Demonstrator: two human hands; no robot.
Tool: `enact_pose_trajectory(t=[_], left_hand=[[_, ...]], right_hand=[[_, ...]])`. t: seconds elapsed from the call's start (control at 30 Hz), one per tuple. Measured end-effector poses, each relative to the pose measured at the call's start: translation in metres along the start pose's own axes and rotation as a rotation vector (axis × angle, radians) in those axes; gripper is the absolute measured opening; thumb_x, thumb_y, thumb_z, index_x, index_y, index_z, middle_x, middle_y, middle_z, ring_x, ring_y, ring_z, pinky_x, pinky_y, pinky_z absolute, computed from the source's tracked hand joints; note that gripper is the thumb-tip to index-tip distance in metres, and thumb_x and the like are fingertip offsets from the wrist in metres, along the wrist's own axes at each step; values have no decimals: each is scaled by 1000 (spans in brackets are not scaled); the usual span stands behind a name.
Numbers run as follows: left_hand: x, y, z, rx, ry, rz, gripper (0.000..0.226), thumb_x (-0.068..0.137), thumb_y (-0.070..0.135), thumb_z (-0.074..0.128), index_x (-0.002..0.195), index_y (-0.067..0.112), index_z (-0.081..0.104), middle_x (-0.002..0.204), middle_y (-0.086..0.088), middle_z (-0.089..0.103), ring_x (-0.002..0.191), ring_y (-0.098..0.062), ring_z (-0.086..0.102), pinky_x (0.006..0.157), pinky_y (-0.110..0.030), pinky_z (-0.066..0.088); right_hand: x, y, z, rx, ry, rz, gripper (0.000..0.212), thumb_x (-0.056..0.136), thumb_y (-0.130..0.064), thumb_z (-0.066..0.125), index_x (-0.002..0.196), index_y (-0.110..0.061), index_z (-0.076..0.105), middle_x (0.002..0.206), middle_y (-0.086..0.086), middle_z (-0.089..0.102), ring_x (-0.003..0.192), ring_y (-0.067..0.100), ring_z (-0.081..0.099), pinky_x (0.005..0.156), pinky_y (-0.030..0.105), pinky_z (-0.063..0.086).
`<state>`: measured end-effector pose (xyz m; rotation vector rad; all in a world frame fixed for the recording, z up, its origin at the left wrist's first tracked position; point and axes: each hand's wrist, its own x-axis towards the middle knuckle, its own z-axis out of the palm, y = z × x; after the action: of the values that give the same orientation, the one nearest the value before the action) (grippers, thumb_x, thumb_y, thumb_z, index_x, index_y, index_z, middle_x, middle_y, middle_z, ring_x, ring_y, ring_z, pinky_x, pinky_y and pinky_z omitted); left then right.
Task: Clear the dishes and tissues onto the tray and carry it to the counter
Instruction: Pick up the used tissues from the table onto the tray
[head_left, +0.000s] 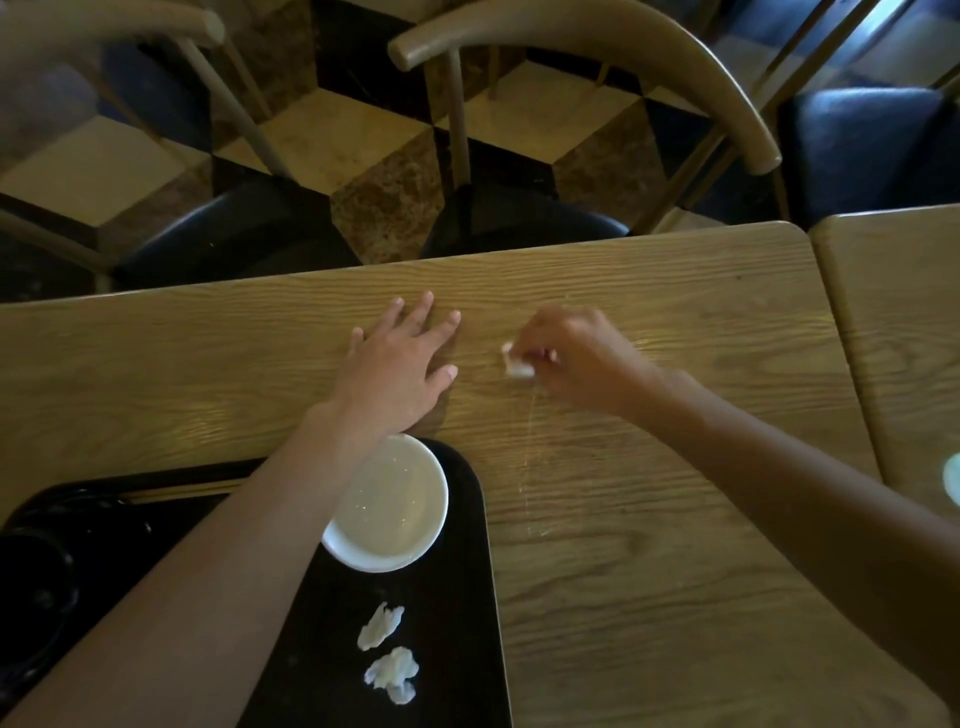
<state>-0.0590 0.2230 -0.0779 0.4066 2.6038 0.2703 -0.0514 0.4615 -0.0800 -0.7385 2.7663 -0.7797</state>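
Observation:
A black tray (467, 597) lies at the near left of the wooden table (649, 519). On it sit a white dish (395, 509), two crumpled tissues (379, 626) (393, 673) and dark bowls (41, 571) at the far left, partly hidden by my left forearm. My left hand (400, 364) rests flat on the table beyond the tray, fingers spread, holding nothing. To its right, my right hand (576, 358) pinches a small white crumpled tissue (517, 364) just above the table top.
Two wooden chairs with dark seats (519, 223) stand along the table's far edge. A second table (898, 312) abuts on the right, with a pale round object (953, 478) at the frame's edge. Thin wet streaks (530, 441) mark the table.

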Motion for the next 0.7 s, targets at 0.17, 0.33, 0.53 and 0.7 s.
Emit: enact_pose_trajectory(t=[0.17, 0.33, 0.53, 0.7], left_hand=[[-1, 4, 1, -5, 12, -14, 65, 100, 44, 47, 157, 39, 17, 169, 3, 3, 155, -26, -1, 121, -61, 11], [0, 4, 2, 22, 14, -8, 64, 100, 45, 45, 157, 38, 17, 169, 2, 4, 155, -28, 0, 120, -63, 13], [0, 1, 1, 7, 16, 8, 64, 100, 45, 46, 157, 38, 18, 169, 2, 5, 155, -28, 1, 120, -64, 14], [0, -1, 1, 2, 9, 17, 64, 100, 45, 46, 157, 38, 18, 169, 2, 4, 155, -28, 0, 120, -64, 13]], right_hand=[[-68, -51, 11, 162, -594, -31, 21, 98, -13, 61, 106, -22, 78, 112, -11, 72, 100, 0, 66, 84, 16, 55], [-27, -15, -38, 426, -343, 423, 20, 90, -9, 69, 104, -19, 79, 100, -13, 73, 86, 1, 69, 72, 19, 56], [38, 54, -70, 530, 72, 781, 11, 88, -8, 74, 96, -15, 77, 108, 5, 70, 96, 14, 70, 77, 25, 59], [39, 61, -57, 150, 137, 523, 12, 93, -12, 70, 102, -15, 78, 106, 2, 72, 98, 12, 68, 83, 23, 55]])
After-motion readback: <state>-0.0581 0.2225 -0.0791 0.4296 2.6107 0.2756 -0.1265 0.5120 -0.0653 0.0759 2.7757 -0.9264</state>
